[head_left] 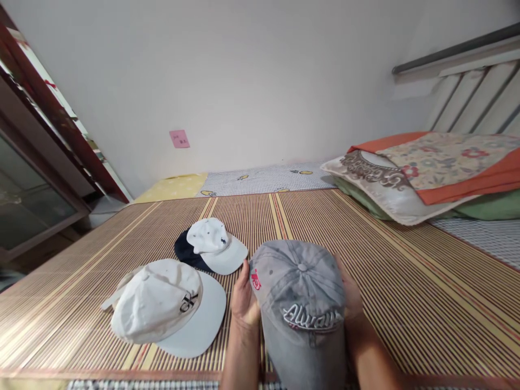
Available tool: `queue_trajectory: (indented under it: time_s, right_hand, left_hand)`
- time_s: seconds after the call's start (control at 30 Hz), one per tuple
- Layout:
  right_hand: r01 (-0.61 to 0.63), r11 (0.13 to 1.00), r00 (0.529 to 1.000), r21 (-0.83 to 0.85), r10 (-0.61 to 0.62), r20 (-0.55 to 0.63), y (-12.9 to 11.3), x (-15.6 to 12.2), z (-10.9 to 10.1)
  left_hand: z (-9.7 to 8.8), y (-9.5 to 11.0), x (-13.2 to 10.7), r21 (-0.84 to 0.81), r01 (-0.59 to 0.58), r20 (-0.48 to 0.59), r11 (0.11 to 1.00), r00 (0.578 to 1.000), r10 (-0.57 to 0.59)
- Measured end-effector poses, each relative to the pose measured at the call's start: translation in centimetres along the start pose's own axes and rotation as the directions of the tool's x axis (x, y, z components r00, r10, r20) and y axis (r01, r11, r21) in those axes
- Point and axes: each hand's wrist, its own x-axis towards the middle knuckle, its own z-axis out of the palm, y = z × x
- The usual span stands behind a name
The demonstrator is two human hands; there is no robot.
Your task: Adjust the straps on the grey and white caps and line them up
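Between my two hands is a grey baseball cap [303,292], its brim toward me, with raised lettering on the front and a red mark on its side. My left hand [244,298] grips the cap's left side, thumb up along the edge and the other fingers hidden behind or under it. My right hand [351,290] holds the opposite side, its fingers mostly covered by the cap. To the left lies a white cap [158,303] with black "CK" letters. Behind it, a smaller white cap [209,236] rests partly over a dark navy cap [187,250].
A striped bamboo mat [317,216] covers the bed. Folded bedding and a pillow [377,184] lie at the far right below a radiator [479,97]. A pink note [179,138] is stuck on the wall. A glass-fronted cabinet [32,195] stands at the left.
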Motion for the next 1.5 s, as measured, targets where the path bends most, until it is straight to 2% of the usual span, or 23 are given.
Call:
queue_trajectory:
  time_s: [0.17,0.3,0.5,0.6,0.67,0.77,0.87,1.0,1.13,1.33,1.5]
  right_hand:
    - [-0.047,0.996,0.999,0.072,0.046,0.008,-0.1,0.3,-1.0]
    - [-0.035,0.992,0.999,0.122,0.032,0.028,-0.1,0.6,-1.6]
    - [-0.006,0.986,0.999,0.164,0.0,0.033,-0.2,0.7,-1.2]
    - [-0.006,0.984,0.999,0.176,-0.001,0.037,-0.1,0.9,-1.4]
    - [-0.01,0.986,1.0,0.166,0.007,0.017,-0.1,1.0,-1.8]
    - [-0.018,0.994,0.998,0.112,0.025,-0.062,-0.2,1.1,-2.1]
    - [-0.031,0.998,0.993,0.059,0.038,-0.116,-0.5,1.2,-2.0]
    - [-0.063,0.998,0.993,0.025,0.065,-0.097,-0.8,1.5,-1.4]
    - [-0.075,0.997,0.991,0.0,0.074,-0.115,-0.9,1.9,-1.2]
    - [-0.052,0.999,0.991,-0.005,0.051,-0.126,-0.9,1.9,-2.3]
    - [-0.123,0.992,0.97,-0.017,0.117,-0.215,-0.4,2.8,-3.5]
  left_hand:
    - [0.5,-0.5,0.4,-0.024,-0.023,-0.005,0.999,1.0,0.023]
    - [0.2,-0.7,0.5,-0.032,-0.059,0.014,0.998,0.998,0.059]
    - [-0.3,-0.8,0.4,-0.032,-0.001,0.088,0.999,0.996,0.004]
    - [-0.4,-0.7,0.4,-0.03,0.014,0.09,0.999,0.996,-0.011]
    - [-0.4,-0.7,0.5,-0.024,0.016,0.035,1.0,0.999,-0.015]
    - [-0.7,-0.7,0.9,-0.008,0.02,-0.128,1.0,0.992,-0.021]
    - [-1.2,-0.7,1.3,-0.004,0.005,-0.292,1.0,0.956,-0.006]
    - [-1.7,-0.8,1.9,-0.029,-0.034,-0.464,0.999,0.886,0.017]
    - [-1.5,-0.9,2.2,-0.042,-0.029,-0.523,0.999,0.852,0.003]
    - [-0.3,-1.0,2.2,-0.018,-0.052,-0.593,0.998,0.804,0.031]
    - [-0.4,-1.0,2.5,0.052,-0.046,-0.654,0.998,0.754,0.069]
